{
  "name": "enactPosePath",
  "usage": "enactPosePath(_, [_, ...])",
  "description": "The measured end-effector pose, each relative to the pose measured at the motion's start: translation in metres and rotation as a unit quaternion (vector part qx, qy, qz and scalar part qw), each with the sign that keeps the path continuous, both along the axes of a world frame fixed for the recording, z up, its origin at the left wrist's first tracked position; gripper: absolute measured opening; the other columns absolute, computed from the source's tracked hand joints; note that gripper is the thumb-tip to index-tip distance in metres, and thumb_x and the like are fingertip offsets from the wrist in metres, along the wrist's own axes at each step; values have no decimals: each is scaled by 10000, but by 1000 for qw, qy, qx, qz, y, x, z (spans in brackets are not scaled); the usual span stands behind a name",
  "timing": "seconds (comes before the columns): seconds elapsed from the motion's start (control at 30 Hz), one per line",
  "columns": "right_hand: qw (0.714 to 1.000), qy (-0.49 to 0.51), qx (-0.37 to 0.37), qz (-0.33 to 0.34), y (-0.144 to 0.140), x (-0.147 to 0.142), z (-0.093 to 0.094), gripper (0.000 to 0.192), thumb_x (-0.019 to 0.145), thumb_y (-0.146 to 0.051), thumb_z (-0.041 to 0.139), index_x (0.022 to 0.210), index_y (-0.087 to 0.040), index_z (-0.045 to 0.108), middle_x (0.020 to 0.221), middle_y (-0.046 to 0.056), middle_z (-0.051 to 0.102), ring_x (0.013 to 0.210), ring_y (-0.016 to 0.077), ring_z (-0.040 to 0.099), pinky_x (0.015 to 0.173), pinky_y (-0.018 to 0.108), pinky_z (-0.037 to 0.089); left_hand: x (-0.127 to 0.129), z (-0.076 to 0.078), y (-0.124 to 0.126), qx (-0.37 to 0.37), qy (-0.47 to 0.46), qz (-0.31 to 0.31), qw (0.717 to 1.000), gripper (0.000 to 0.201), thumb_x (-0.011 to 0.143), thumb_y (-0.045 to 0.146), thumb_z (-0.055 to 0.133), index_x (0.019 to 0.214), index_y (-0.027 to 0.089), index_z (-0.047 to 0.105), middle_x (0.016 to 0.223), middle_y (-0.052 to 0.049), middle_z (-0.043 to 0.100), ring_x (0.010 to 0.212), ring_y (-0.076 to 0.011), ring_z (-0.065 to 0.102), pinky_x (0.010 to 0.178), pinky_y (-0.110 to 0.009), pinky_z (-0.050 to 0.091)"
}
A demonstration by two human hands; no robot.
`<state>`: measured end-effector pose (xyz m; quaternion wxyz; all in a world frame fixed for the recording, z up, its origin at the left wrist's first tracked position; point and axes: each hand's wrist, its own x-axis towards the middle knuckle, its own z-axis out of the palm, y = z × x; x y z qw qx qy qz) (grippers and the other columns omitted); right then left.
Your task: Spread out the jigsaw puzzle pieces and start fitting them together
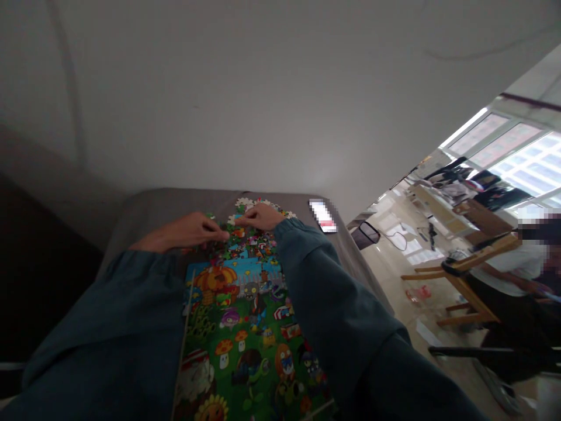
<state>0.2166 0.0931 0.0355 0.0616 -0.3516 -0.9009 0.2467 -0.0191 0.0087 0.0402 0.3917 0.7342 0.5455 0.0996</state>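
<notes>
Just above the middle of the frame, both hands meet at the far edge of the jigsaw puzzle (pixel 245 327), whose long axis runs from the bottom of the frame up toward them; the left hand (pixel 193 230) lies flat-ish left of centre, fingertips pointing right into the loose pieces (pixel 245 237), its grip looking pinched on a piece, though that is too small to tell for sure; the right hand (pixel 262 216) sits just right of and slightly above it, thumb and forefinger closed on a small piece, tips pointing left; the two sets of fingertips are near but apart, with the loose pieces between and below them; a phone (pixel 323 215) lies on the grey tabletop (pixel 149 207) further right; another person sits at the right edge.
</notes>
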Motion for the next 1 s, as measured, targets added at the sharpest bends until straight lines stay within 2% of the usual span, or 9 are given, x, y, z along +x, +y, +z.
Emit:
enactPosePath(0.13, [993,-21,95,-60,-4,-11,-11,275,1013,-299,596,1219,-186,740,1124,65,724,1037,189,618,920,290,440,-5,-6,6,96,23,58,993,639,859,704,459,1014,173,779,905,-102,772,790,-259,677,694,-324,474])
enactPosePath(0.27, [988,-57,121,-81,-10,-28,-18,284,945,-311,691,1220,-272,752,1340,96,630,1252,288,512,1066,438,392,-6,-12,11,98,24,36,994,620,810,695,508,1032,183,778,924,-99,779,809,-263,681,722,-323,494])
enactPosePath(0.4, [988,-47,108,-95,-7,-32,-17,197,870,-297,774,1054,-231,795,1240,95,686,1218,299,536,1042,447,413,-5,-15,9,83,6,38,996,627,793,705,531,1049,188,775,882,-95,779,762,-257,683,681,-318,509])
enactPosePath(0.57, [991,13,75,-106,8,-27,-15,115,925,-263,705,956,-186,784,936,6,762,884,144,662,851,257,479,-8,-14,7,52,-12,55,997,629,801,696,543,1124,198,751,806,-72,767,722,-250,685,611,-298,514])
enactPosePath(0.67, [983,55,94,-150,3,-13,-11,194,980,-277,629,1010,-150,772,951,31,759,860,137,662,835,255,473,-10,-15,9,62,-18,55,996,635,764,707,567,1099,204,759,876,-79,780,783,-253,699,638,-294,526])
enactPosePath(0.77, [974,86,126,-166,-14,14,-6,189,976,-288,644,989,-158,780,1025,70,748,1000,178,646,960,312,433,-9,-16,12,55,-10,39,998,584,716,706,603,961,206,779,865,-86,782,782,-254,700,655,-300,525])
enactPosePath(0.87, [993,74,82,-45,-32,48,-6,80,884,-272,776,896,-197,799,963,45,757,986,181,645,984,321,416,-7,-16,12,18,9,22,1000,521,715,676,618,894,214,779,809,-83,776,707,-241,685,605,-296,507])
enactPosePath(0.9, [994,72,73,-47,-37,59,-8,81,890,-271,769,889,-196,800,944,44,758,965,178,648,959,313,426,-5,-16,12,2,17,20,1000,509,720,666,624,901,217,782,812,-84,776,679,-238,678,574,-293,495])
enactPosePath(1.0, [984,80,79,-138,-44,93,-17,119,936,-253,698,946,-187,797,961,51,761,930,174,650,885,290,451,0,-13,8,-8,24,21,999,459,734,605,666,925,207,791,857,-87,787,663,-233,671,532,-280,464])
